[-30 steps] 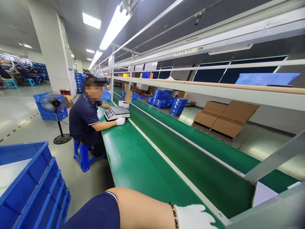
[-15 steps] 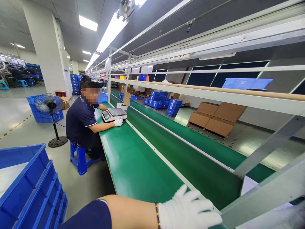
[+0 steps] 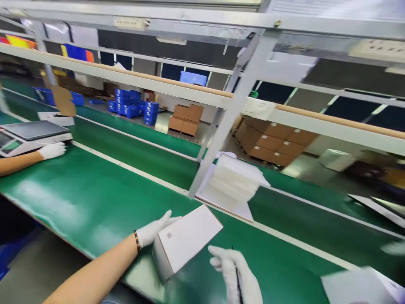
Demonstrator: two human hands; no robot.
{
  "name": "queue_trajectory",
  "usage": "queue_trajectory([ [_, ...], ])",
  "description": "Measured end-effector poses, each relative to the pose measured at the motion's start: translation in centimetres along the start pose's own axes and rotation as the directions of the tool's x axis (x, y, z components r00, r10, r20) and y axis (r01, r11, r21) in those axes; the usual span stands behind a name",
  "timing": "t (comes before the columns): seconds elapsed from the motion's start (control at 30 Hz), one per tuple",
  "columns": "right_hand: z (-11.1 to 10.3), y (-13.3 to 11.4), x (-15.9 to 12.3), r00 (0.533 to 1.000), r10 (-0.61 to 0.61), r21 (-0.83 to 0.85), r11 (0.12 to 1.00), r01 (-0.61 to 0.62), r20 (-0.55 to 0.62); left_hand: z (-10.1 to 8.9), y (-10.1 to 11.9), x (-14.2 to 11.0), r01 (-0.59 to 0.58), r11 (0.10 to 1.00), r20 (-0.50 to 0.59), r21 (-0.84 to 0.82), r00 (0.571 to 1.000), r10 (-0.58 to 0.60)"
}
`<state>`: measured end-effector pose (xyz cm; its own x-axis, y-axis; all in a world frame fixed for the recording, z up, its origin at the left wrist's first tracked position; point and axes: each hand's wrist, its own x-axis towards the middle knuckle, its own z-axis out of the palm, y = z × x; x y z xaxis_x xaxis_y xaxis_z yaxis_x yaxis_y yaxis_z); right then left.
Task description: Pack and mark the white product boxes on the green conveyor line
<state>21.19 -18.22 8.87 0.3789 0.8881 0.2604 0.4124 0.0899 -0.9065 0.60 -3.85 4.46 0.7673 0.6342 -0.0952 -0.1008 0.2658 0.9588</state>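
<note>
A plain white box with a small grey mark on its upper face is in front of me at the bench's near edge. My gloved left hand grips the box at its left end and far side, thumb stretched out and some fingers hidden behind it. Whether the box rests on the bench or is slightly raised, I cannot tell. Right of the box, my gloved right hand is closed round a thin black pen-like stick, its fingertips close to the box but apart from it.
The green bench runs along a raised divider with a slanted metal post. White sheets are stacked behind the post. A co-worker's gloved hand touches a weighing scale at left. A blurred white item lies lower right.
My view has swung right and down towards the bench. My left hand, earlier spread over the bench with nothing in it, is now on the white box. My right hand has come into view.
</note>
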Motion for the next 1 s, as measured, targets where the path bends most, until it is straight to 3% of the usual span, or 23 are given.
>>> queue_trajectory([
  [0.1, -2.6, 0.4, 2.9, 0.988, -0.122, 0.134, 0.982, 0.134, -0.097, -0.4, -0.8, 2.6, 0.291, 0.914, 0.066, -0.283, 0.956, -0.285],
  [0.17, -3.9, 0.9, 5.6, 0.996, -0.076, 0.159, 0.984, 0.084, -0.056, -0.1, -1.3, 3.6, 0.425, 0.838, 0.014, -0.341, 0.894, -0.448],
  [0.23, -4.1, 1.6, 8.1, 0.998, 0.04, 0.143, 0.989, -0.045, 0.038, 0.4, -1.6, 4.1, 0.485, 0.804, -0.007, -0.345, 0.855, -0.519],
  [0.37, -2.7, 2.8, 10.5, 0.973, 0.219, 0.042, 0.974, -0.223, 0.075, 0.6, -2.0, 4.5, 0.488, 0.814, -0.003, -0.316, 0.857, -0.515],
  [0.57, -1.6, 2.9, 10.3, 0.991, 0.13, -0.165, 0.978, -0.131, -0.016, -0.7, -3.8, 5.0, 0.429, 0.875, -0.052, -0.223, 0.891, -0.45],
  [0.7, -1.6, 2.7, 10.0, 0.993, 0.119, -0.236, 0.964, -0.119, -0.014, -1.6, -4.9, 5.4, 0.316, 0.949, -0.01, -0.015, 0.949, -0.316],
  [0.8, -1.5, 2.9, 10.0, 0.995, 0.096, -0.291, 0.952, -0.094, -0.009, -2.0, -5.2, 5.4, 0.253, 0.962, 0.033, 0.103, 0.966, -0.258],
  [1.0, -1.6, 3.4, 10.0, 0.998, 0.056, -0.351, 0.934, -0.061, -0.024, -1.6, -4.7, 5.2, 0.262, 0.965, 0.131, -0.023, 0.958, -0.257],
])
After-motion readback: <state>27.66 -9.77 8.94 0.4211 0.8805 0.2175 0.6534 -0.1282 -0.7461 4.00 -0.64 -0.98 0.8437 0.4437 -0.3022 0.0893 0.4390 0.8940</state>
